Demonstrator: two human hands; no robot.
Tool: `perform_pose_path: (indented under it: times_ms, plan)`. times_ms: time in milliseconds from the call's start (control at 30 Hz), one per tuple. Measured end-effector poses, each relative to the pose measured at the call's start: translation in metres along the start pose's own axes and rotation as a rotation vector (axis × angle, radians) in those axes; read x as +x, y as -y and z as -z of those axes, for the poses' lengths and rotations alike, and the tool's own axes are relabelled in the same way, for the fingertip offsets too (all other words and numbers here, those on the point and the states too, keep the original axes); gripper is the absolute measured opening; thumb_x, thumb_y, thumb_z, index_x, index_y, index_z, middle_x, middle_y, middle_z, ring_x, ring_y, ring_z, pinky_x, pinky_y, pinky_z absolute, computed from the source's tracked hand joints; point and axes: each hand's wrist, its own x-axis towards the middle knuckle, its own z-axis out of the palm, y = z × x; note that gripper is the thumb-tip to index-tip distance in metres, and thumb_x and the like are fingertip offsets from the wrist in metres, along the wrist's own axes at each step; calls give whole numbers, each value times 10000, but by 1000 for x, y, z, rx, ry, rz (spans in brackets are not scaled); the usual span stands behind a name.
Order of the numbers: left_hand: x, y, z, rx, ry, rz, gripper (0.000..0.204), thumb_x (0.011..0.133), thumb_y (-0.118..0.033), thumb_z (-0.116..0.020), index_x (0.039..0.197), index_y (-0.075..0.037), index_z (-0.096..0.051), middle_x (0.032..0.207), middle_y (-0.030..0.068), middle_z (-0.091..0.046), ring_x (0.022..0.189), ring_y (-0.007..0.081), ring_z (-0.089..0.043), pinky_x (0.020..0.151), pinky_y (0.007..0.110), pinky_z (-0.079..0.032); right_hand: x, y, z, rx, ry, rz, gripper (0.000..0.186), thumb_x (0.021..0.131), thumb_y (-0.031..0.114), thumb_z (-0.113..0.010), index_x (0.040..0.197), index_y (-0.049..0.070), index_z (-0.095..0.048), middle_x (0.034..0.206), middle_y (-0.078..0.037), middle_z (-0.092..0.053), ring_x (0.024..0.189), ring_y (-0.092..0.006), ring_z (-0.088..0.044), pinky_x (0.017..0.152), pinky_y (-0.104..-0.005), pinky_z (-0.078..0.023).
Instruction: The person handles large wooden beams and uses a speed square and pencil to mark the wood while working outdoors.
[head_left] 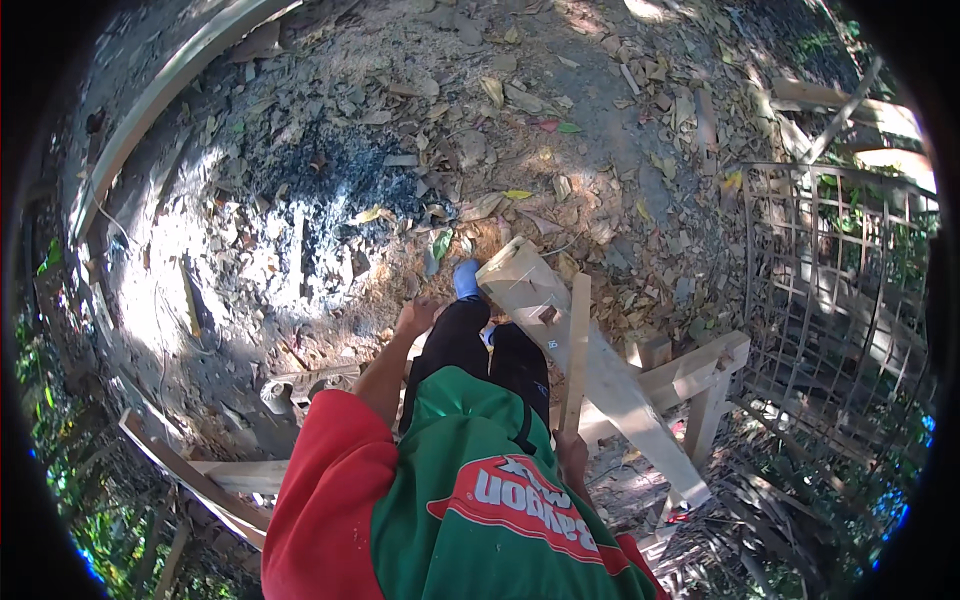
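My right grip [572, 450] holds a thin pale wooden slat [577, 350], upright, leaning across the long timber beam [600, 370].

I am viewing a shirt [470, 500] showing green with red sleeves and a red-and-white patch, black trousers [480, 350], a blue shoe [466, 279], a pale wooden beam [590, 370], a rusty brown wire grid [830, 290] and grey-black ash [330, 170].
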Motion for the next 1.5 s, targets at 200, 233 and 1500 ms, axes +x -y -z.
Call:
perform_pose_path:
  times_ms: [200,233,1500]
  plan:
    - [19,15,-7,-138,-73,122,417,858,-428,-541,880,-29,-663,716,153,-642,714,309,-636,663,402,-470,0,-7,-30,126,-58,12,471,754,437,-657,898,-9,-615,774,-219,-651,764,-373,-658,676,-455,-506]
    - [18,12,-2,-100,-24,113,413,857,-421,-543,865,-24,-655,703,143,-634,692,284,-626,650,399,-468,-1,-5,-34,181,-65,-23,477,741,433,-667,895,-14,-605,763,-224,-650,754,-379,-657,673,-458,-507]
    - [24,-12,-24,81,47,-27,459,842,-473,-570,818,-23,-654,721,131,-640,700,252,-630,683,381,-471,-4,-33,-108,465,-164,-138,415,706,266,-703,911,-56,-542,635,-174,-643,517,-263,-645,527,-376,-519]
